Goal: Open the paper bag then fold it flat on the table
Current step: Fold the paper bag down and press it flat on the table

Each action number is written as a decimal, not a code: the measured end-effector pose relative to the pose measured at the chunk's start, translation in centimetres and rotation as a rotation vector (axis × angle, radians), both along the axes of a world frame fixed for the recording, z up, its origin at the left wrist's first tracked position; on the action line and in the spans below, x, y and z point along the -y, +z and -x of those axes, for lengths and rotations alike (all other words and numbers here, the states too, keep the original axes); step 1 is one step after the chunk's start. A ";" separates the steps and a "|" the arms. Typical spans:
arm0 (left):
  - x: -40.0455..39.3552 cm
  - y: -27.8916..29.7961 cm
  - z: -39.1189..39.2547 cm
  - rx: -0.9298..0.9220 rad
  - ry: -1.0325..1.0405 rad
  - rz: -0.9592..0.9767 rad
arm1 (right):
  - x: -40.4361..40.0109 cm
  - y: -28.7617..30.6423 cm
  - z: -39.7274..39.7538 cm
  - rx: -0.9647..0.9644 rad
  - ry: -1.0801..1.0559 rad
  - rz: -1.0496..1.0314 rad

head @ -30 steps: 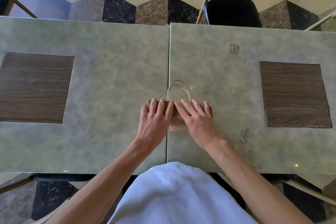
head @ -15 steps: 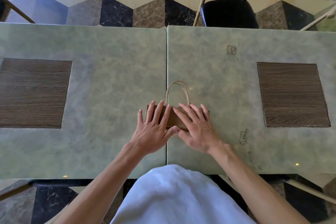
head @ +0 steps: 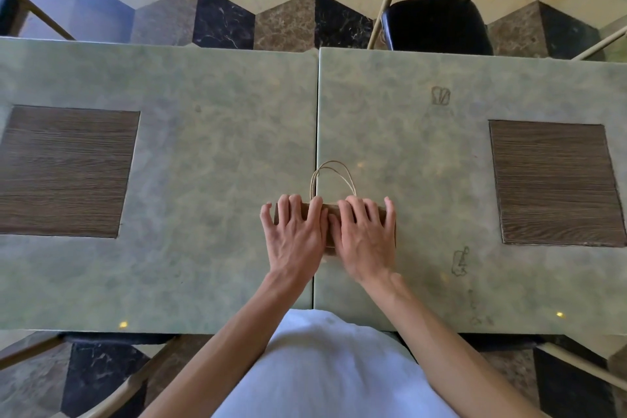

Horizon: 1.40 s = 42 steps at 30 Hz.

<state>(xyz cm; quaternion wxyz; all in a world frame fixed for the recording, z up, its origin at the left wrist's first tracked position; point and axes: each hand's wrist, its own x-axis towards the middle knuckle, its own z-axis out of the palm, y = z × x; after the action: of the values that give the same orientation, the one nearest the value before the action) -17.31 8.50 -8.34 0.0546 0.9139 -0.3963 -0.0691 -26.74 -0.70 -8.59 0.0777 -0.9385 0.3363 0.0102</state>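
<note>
Pressing down on the paper bag (head: 334, 210) with left hand (head: 297, 234) and right hand (head: 366, 236), palms flat, fingers spread, gripping nothing, likely to squash it flat. Lying on the counter (head: 203, 180), across the middle seam, string handles (head: 332, 176) poking out beyond the fingertips.

Both hands (head: 329, 234) slid together, now side by side covering bag (head: 330, 210).

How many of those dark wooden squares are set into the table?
2. One wood-grain panel sits in the left tabletop, partly cut off by the picture's edge; the other wood-grain panel sits in the right tabletop. Nothing seems to hide a third.
</note>
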 end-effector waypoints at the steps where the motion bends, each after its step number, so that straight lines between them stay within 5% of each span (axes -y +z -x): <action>1: 0.0 -0.1 0.0 0.006 0.004 0.007 | 0.0 -0.1 0.0 0.004 0.002 0.006; 9: -0.3 -0.6 -0.9 -0.063 0.059 0.149 | 1.1 -0.2 0.7 0.177 0.045 -0.047; 13: -1.9 -0.2 -2.1 -0.217 0.198 0.263 | 2.2 -0.1 2.9 0.268 -0.150 -0.066; 22: -2.8 0.1 -2.3 -0.827 0.610 0.400 | 2.6 0.4 4.5 0.362 -0.759 -0.600; 27: -2.8 0.4 -2.4 -1.000 0.685 0.536 | 3.1 0.3 5.0 0.406 -0.722 -0.906; 38: -2.5 0.5 -2.3 -1.071 0.710 0.702 | 4.1 0.5 5.1 0.638 -0.666 -1.090; 42: -1.7 0.4 -2.4 -0.985 0.739 0.725 | 3.9 0.4 4.4 0.627 -0.701 -1.000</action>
<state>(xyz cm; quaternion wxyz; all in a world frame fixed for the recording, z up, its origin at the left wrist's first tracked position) -14.91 10.20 -7.90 0.5475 0.7754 0.0119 -0.3145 -31.14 -4.56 -8.18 0.5942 -0.5841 0.5366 -0.1336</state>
